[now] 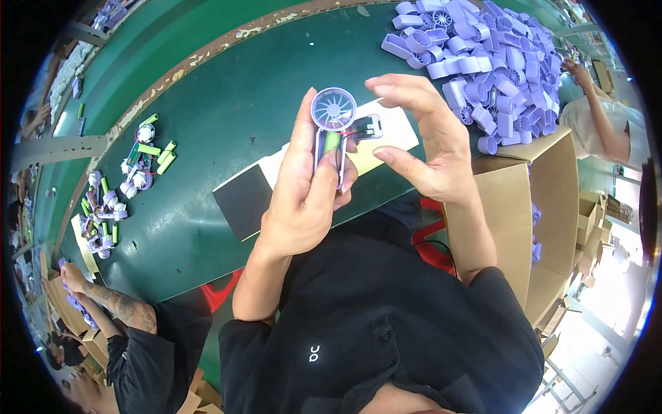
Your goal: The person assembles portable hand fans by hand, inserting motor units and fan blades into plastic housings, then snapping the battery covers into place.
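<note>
- The left hand (303,200) has its grip clamped on a purple handheld fan housing (331,134), held above the green surface (227,103).
- The housing stands upright, long axis vertical, fan wheel on top.
- A green battery cell (332,142) sits inside; the small circuit board (367,127) dangles on wires just right of the housing, seemingly not yet seated.
- The right hand (420,138), fingers apart, hovers beside that board, holding nothing.

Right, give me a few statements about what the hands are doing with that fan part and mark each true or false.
1. The left hand holds a purple fan housing. True.
2. A green cell sits in the housing's handle. True.
3. The right hand rests flat on the table. False: it is raised beside the housing, fingers curled open.
4. The pile of purple housings lies to the person's left. False: it lies at the upper right.
5. A cardboard box stands at the right. True.
</note>
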A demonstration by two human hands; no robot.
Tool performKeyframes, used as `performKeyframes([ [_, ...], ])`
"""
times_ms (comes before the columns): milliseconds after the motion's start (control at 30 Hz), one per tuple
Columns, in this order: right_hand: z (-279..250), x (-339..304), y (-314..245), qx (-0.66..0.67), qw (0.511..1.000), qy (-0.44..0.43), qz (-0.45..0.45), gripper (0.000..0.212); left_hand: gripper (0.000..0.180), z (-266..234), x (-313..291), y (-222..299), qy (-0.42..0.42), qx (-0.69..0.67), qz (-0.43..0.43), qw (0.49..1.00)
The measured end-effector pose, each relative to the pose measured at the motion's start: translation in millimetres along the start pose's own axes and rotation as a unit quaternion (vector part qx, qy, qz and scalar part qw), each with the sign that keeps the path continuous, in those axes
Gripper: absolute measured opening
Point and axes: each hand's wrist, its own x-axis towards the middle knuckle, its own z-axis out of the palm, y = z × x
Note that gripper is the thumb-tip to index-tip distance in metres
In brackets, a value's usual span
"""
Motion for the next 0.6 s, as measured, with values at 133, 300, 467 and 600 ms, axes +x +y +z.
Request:
performKeyframes([
  [133,2.0,10.6,-11.8,-0.015,0.999,-0.035,-0.024,0.039,0.073,-1.0,-4.0,4.9,-0.022,0.019,-0.028,0.999],
  [300,-3.4,18.7,-6.2,-0.094,0.987,-0.083,-0.100,0.028,0.069,1.8,-8.4,0.8,-0.018,0.073,-0.009,0.997],
  [467,-4.3,21.7,-9.3,-0.089,0.985,-0.126,-0.075,0.021,0.070,1.2,-9.1,-1.2,-0.021,0.077,-0.028,0.996],
  [600,-4.5,23.2,-10.5,-0.072,0.988,-0.126,-0.060,0.019,0.073,-5.3,-7.8,-4.3,-0.034,0.081,-0.024,0.996],
])
